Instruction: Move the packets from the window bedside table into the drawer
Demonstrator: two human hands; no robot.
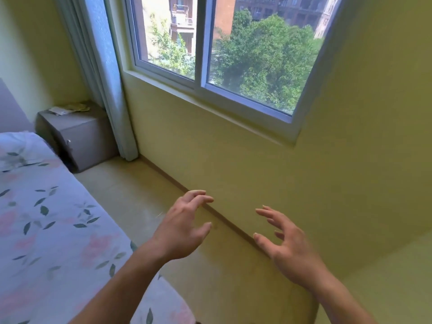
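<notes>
Both hands up in front, empty, nothing gripped. Left hand: forearm comes in from bottom-left, palm turned inward toward the right hand, fingers spread and curled loosely, thumb apart from the fingers. Right hand: forearm comes in from bottom-right, palm facing the left hand, fingers splayed and slightly bent, thumb out on its own. The hands mirror each other with a clear gap between them, hovering over the floor where it meets the wall.

Packets: well apart from both hands, far up and to the left of the left hand, lying on top of the bedside table. Pale and yellowish, too small to count. The table's front looks closed, small knob on its left face; can't tell a drawer seam from here.

Table sits in the corner, curtain just beside it. Bed with floral cover runs left of the left forearm. Window is above both hands.
</notes>
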